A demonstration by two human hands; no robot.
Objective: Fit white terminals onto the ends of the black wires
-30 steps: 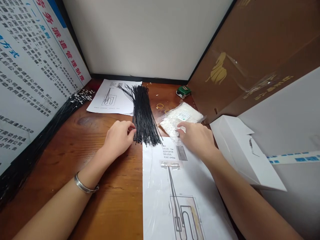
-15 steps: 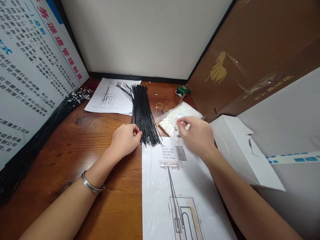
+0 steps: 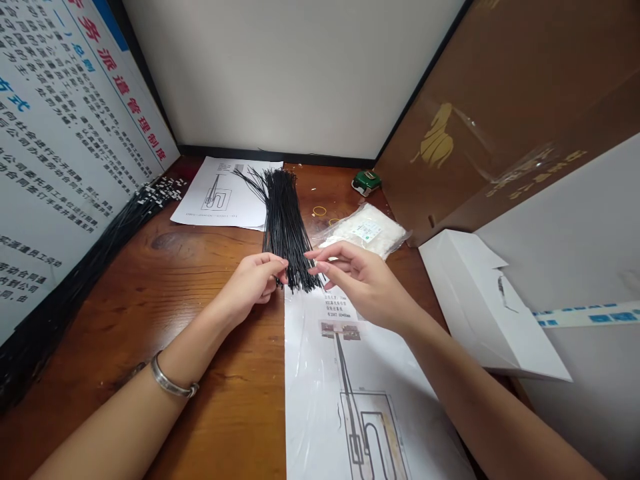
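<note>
My left hand [image 3: 254, 283] is closed in a pinch at the lower left edge of a bundle of black wires [image 3: 283, 217]. A thin black wire seems to be between its thumb and forefinger, though most of it is hidden. Across from it, my right hand [image 3: 363, 283] pinches a tiny white piece at its fingertips, just over the lower ends of the bundle. That piece is too small to make out clearly. Behind the right hand lies a clear plastic bag [image 3: 375, 230] full of small white parts.
A printed drawing sheet [image 3: 315, 413] lies under my hands, with another sheet [image 3: 193, 193] farther back. Black wires with white ends [image 3: 160, 190] lean at the left panel. A green tape measure [image 3: 366, 182], a yellow rubber band [image 3: 319, 211] and a white box [image 3: 475, 300] are nearby.
My right hand has moved left from the plastic bag to the wire ends, close to my left hand. The left hand has turned slightly, its fingers still pinched.
</note>
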